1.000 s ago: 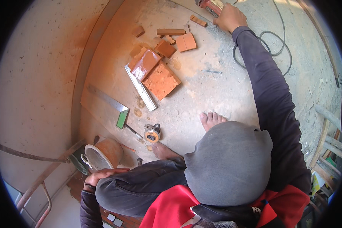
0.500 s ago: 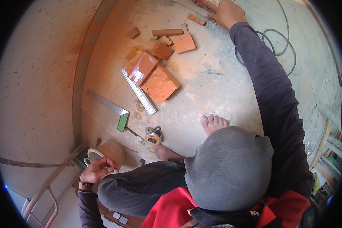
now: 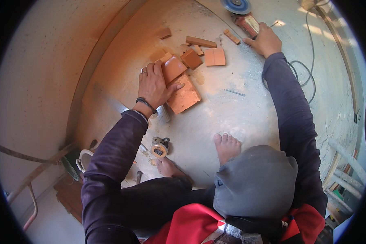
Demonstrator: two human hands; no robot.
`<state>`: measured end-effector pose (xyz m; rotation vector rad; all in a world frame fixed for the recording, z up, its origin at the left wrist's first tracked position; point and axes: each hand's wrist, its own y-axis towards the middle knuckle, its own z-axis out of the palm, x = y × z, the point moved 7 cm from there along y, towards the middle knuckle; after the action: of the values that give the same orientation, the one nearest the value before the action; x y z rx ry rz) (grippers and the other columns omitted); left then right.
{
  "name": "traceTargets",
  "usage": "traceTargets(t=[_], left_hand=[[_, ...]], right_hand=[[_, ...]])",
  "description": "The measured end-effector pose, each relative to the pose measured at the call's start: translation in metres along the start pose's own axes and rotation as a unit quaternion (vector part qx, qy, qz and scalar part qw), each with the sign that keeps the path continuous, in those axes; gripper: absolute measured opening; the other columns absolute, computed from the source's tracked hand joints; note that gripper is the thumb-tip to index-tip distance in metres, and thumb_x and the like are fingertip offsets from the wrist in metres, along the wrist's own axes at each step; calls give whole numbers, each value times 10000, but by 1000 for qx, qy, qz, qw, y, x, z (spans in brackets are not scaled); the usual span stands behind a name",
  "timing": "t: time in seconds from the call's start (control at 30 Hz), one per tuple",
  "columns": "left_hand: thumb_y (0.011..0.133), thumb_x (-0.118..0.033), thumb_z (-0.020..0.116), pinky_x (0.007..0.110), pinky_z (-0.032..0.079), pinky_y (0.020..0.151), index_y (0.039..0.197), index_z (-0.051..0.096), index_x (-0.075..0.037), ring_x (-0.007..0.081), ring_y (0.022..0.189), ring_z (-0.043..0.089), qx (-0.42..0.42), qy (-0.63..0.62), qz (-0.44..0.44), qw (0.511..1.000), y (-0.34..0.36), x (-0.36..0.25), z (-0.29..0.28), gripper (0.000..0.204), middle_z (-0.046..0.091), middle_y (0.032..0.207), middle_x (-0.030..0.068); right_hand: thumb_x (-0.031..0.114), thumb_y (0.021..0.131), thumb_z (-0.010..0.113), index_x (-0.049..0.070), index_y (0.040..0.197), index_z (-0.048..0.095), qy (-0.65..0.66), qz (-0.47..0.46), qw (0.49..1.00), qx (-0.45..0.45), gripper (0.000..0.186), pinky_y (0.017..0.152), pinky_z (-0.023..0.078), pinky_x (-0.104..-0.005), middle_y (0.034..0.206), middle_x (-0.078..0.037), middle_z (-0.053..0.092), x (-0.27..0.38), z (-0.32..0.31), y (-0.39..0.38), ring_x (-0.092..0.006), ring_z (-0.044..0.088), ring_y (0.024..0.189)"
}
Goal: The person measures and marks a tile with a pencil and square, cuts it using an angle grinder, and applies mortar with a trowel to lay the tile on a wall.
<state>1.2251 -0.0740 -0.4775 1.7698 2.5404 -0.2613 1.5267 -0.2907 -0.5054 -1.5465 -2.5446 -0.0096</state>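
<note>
My left hand (image 3: 152, 85) lies over the left edge of the orange tile stack with its fingers spread. Its fingertips touch the side of a glossy orange tile (image 3: 174, 69), and the thumb rests on the rough tile (image 3: 184, 95) beneath. Partly covered by this hand is a metal ruler (image 3: 163, 114). At the upper right, my right hand (image 3: 268, 40) is closed around the red body of an angle grinder (image 3: 247, 24). The grinder's blue disc points away from me, near the top edge of the view.
Cut tile pieces (image 3: 214, 57) lie beyond the stack. A nail-like metal rod (image 3: 234, 92) is on the floor. Near my foot sits a tape measure (image 3: 159, 149). The grinder's black cable (image 3: 309, 81) loops at right. A square's blade (image 3: 114, 101) shows past my left forearm, beside the wall.
My left hand has moved from the bucket at lower left up to the tile stack. The grinder, its disc now in view, stays in my right hand. The view has shifted slightly.
</note>
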Motion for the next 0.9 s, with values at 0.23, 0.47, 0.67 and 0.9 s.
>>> traceTargets(t=[0.23, 0.47, 0.67, 0.9], left_hand=[[794, -430, 779, 416, 479, 944, 1250, 482, 49, 331, 1081, 578, -26, -228, 37, 973, -23, 32, -17, 725, 542, 1153, 214], [805, -371, 797, 378, 459, 1008, 1271, 468, 36, 255, 1152, 549, -42, -375, 37, 925, -89, 47, -111, 701, 515, 1192, 150], [763, -347, 832, 364, 501, 946, 1229, 465, 47, 242, 1062, 614, -112, -602, -66, 788, -203, 94, -117, 712, 570, 1129, 151], [643, -316, 872, 331, 530, 766, 1203, 498, 36, 198, 877, 646, -168, -784, -75, 592, -235, 74, -137, 760, 644, 980, 117]], right_hand=[[509, 742, 776, 42, 1258, 556, 6, -38, 992, -122, 730, 902, 504, -444, 1190, -185, 623, -3, -25, -14, -360, 610, 1093], [416, 810, 746, 18, 1202, 591, 312, -150, 938, -21, 580, 882, 493, -365, 1172, -145, 614, 59, -94, -65, -264, 616, 1039], [477, 712, 832, 15, 1164, 605, 239, -565, 588, 527, 685, 852, 507, -371, 1123, -159, 631, 243, -189, -237, -333, 629, 1016], [193, 582, 868, 16, 829, 685, 54, -414, 635, 650, 354, 767, 504, -354, 849, -141, 689, 284, -190, -327, -295, 670, 811]])
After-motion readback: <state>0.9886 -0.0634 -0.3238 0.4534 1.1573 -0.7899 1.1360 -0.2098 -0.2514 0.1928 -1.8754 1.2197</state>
